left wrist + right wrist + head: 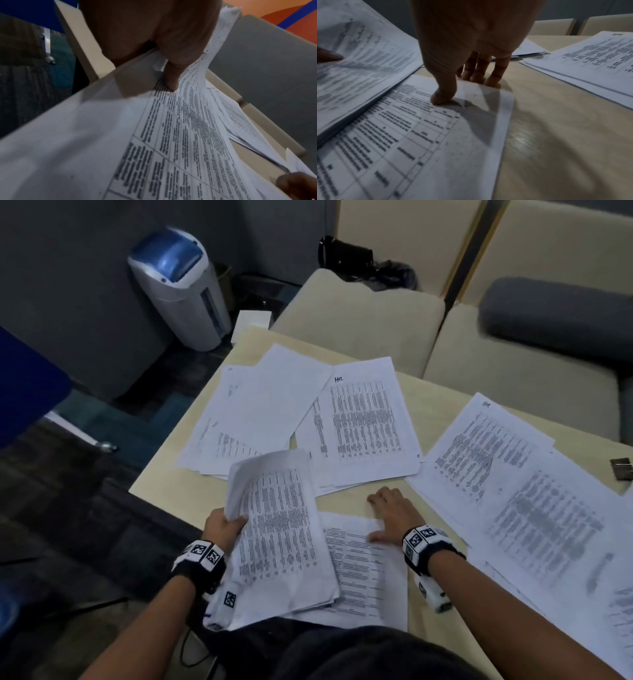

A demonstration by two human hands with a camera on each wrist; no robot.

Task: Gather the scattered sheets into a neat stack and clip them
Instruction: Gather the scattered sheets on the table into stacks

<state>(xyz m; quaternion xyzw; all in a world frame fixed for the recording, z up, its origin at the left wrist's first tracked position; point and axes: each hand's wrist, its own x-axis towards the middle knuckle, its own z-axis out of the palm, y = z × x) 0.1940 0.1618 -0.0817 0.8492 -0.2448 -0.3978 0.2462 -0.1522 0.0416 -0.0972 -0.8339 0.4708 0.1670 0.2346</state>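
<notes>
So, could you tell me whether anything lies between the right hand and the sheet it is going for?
No. The right hand already has its thumb on the near sheet, fingers on bare table.

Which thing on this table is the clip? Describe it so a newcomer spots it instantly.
Start at the pale table covered in printed sheets and follow its right edge. Just beyond the big spread of sheets on the right lies a small dark binder clip, partly cut off by the frame. It is the only dark, non-paper item on the tabletop.
</notes>
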